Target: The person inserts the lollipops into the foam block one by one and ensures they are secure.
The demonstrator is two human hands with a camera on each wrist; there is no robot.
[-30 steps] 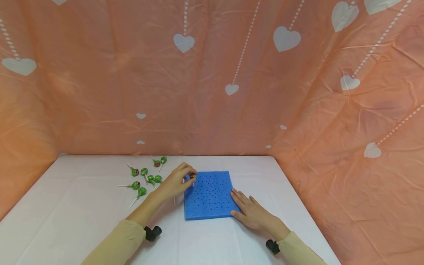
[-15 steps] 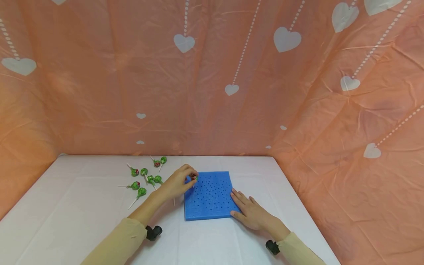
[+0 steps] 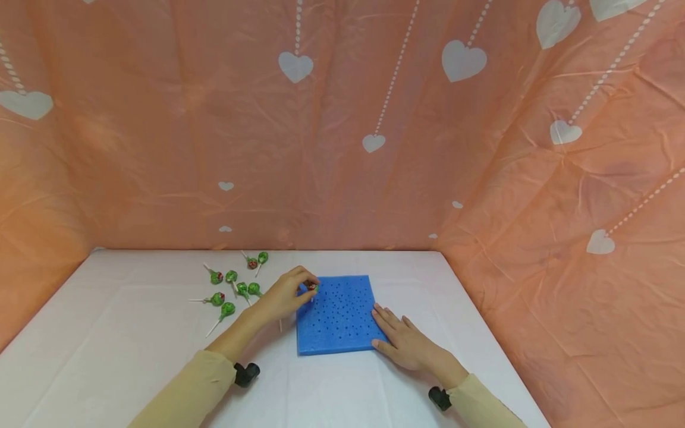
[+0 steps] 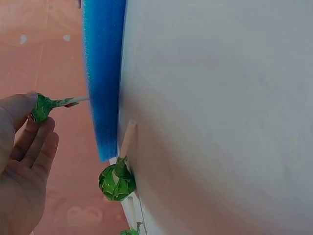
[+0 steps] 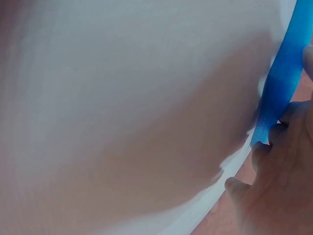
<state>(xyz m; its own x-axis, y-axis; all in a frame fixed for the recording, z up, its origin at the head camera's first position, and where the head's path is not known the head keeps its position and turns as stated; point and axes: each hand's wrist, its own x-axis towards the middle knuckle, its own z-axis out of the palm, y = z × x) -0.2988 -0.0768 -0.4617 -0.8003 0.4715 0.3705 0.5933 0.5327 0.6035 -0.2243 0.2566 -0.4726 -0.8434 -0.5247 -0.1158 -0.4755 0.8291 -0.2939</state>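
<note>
My left hand (image 3: 285, 293) pinches a green-wrapped lollipop (image 4: 43, 107) by its round head, over the far left part of a blue foam board (image 3: 334, 333) dotted with small holes. In the left wrist view the lollipop's stick points at the board, its tip meeting the board's face; whether it sits in a hole I cannot tell. My right hand (image 3: 407, 343) lies with straight fingers on the board's right edge, thumb at the near corner. In the right wrist view its fingers (image 5: 288, 112) rest along the blue edge.
Several green lollipops (image 3: 227, 310) lie scattered on the white table (image 3: 128, 333) left of the board. One lollipop (image 4: 117, 181) lies close beside the board, mostly hidden by my left arm in the head view. An orange curtain (image 3: 332, 178) hangs behind the table.
Hardly anything differs: my left hand with the lollipop stays at the same part of the board, with only a slight shift. The right hand keeps its place.
</note>
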